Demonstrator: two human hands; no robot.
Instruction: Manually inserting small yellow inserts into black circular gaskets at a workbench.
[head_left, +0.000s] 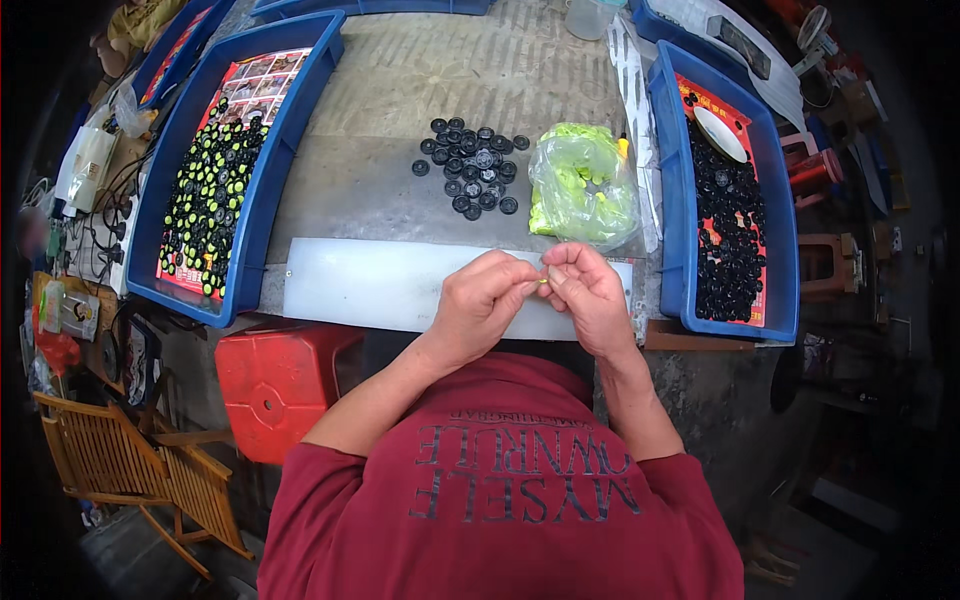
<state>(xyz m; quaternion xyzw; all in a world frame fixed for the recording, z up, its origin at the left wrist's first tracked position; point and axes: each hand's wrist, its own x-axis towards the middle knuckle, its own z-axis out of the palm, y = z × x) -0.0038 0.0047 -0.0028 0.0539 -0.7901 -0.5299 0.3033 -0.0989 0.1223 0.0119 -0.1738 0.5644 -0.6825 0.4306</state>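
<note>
Over the pale, flat rectangular panel (370, 280), I see a person's left hand (480, 305) and right hand (588, 295) meet, fingertips of both pinched on a small yellow-green piece (543, 281), mostly hidden. Beyond the panel's right end I spot a clear plastic bag (605, 215) of lime-green pieces (568, 150); beyond its middle, loose round black discs (470, 165). Flanking it, blue rectangular plastic trays (678, 200) hold more discs, the left tray's marked green.

A small yellow-green piece (543, 281), mostly hidden, sits pinched between left grip (482, 303) and right grip (591, 300).
</note>
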